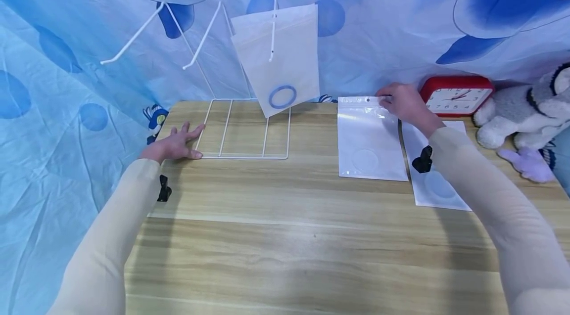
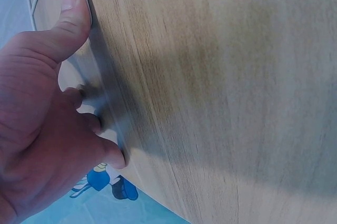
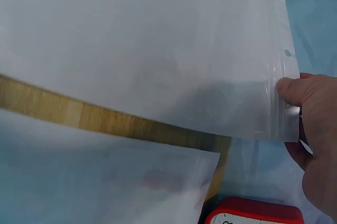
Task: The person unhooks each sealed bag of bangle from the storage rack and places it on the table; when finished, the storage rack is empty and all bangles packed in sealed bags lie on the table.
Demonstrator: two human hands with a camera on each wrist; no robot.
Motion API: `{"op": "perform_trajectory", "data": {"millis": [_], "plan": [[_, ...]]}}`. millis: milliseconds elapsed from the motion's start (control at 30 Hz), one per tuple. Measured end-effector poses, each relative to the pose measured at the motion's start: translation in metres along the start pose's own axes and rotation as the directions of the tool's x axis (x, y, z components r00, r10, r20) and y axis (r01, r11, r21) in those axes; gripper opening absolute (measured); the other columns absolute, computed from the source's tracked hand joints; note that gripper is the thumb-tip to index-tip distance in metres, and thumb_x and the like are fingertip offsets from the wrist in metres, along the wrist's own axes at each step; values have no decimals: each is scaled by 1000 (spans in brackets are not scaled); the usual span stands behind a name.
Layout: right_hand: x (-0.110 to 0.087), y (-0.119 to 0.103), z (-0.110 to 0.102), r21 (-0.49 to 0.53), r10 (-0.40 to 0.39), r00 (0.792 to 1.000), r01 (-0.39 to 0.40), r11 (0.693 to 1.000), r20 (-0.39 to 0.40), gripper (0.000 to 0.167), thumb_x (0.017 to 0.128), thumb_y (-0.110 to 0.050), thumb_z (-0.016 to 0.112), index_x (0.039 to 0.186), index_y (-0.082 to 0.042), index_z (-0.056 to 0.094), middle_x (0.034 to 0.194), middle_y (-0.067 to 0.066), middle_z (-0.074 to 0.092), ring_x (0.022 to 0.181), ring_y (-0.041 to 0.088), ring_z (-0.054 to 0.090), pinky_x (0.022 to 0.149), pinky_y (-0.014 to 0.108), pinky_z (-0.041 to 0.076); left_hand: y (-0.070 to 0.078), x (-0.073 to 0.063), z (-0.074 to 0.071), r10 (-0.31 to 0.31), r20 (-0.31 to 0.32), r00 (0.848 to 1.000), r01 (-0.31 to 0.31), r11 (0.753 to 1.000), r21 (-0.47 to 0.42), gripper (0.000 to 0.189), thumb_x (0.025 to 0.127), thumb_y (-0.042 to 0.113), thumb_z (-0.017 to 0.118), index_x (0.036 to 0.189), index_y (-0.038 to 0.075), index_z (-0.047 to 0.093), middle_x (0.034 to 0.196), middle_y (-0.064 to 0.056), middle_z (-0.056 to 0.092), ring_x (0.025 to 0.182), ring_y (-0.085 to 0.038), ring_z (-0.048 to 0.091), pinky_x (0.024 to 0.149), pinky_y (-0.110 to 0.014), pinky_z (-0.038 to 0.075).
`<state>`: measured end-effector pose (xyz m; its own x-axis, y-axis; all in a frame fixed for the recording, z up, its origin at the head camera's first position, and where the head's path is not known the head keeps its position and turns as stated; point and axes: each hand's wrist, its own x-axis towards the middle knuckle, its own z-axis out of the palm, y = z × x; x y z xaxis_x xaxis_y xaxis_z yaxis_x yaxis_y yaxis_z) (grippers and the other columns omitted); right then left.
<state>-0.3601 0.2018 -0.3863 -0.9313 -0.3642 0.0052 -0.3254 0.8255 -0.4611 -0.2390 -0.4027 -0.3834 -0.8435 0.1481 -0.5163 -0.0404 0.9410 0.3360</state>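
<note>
A white wire rack (image 1: 244,157) stands by the desk's (image 1: 285,255) back-left corner. At least one white pouch (image 1: 296,53) already hangs from its right-hand prong; the doubled edge hints at a second behind it, though I cannot be sure. The two bare prongs (image 1: 132,33) carry nothing, and two more pouches are still down on the desk, so the hanging looks only partly done.

The right hand (image 1: 407,105) pinches the nearer pouch (image 1: 371,142) by its top corner at the desk's back edge, right of centre. The other pouch (image 1: 432,194) lies just beside it, toward the right edge, partly hidden by the forearm. The left hand (image 1: 177,143) grasps nothing: its fingers spread near the desk's left edge, the thumb resting against the rack's front-left corner.

The pouches are thin, glossy rectangles with a ribbed seal strip; the held one has a small round punched hole. The hanging one shows a blue ring (image 1: 282,87). The rack is slim, smooth rods, the desk pale, streaky wood grain.
</note>
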Motion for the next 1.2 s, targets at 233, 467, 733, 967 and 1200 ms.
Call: {"op": "perform_trajectory", "data": {"millis": [233, 467, 733, 967, 1200], "plan": [[8, 3, 7, -209, -103, 994, 107, 972, 30, 38, 91, -3, 71, 129, 1, 65, 123, 28, 60, 110, 44, 50, 92, 56, 47, -1, -1, 0, 3, 0, 1000, -3, 1000, 3, 98, 94, 37, 70, 161, 15, 2, 156, -34, -22, 135, -63, -22, 95, -86, 0], [13, 4, 11, -317, -139, 988, 154, 936, 70, 39, 92, -4, 71, 130, -2, 65, 119, 27, 60, 107, 43, 49, 94, 58, 42, -5, 0, 0, 8, -2, 1000, -8, 1000, 3, 100, 93, 39, 71, 161, 15, 1, 156, -34, -22, 135, -63, -22, 94, -86, 0], [16, 2, 14, -375, -191, 978, 210, 903, 89, 36, 90, -4, 72, 126, -2, 68, 115, 26, 63, 107, 42, 52, 93, 60, 42, -1, 0, 0, -1, 8, 1000, 1, 1000, -7, 100, 93, 38, 70, 161, 16, 0, 156, -32, -23, 135, -62, -23, 94, -86, -2], [17, 4, 17, -406, -203, 972, 234, 883, 118, 40, 88, -5, 76, 127, -3, 67, 119, 26, 63, 111, 43, 52, 96, 61, 41, 1, 0, 1, 18, 1, 1000, -18, 1000, 6, 99, 94, 37, 70, 161, 14, 2, 156, -35, -22, 135, -64, -21, 95, -85, -1], [14, -4, 14, -440, -248, 961, 276, 855, 120, 44, 84, -4, 80, 126, 0, 67, 120, 28, 62, 113, 45, 52, 97, 61, 41, -4, 0, 1, 29, -3, 1000, -29, 999, 17, 100, 93, 39, 71, 161, 14, 1, 156, -35, -21, 134, -65, -20, 95, -86, 1]]}}
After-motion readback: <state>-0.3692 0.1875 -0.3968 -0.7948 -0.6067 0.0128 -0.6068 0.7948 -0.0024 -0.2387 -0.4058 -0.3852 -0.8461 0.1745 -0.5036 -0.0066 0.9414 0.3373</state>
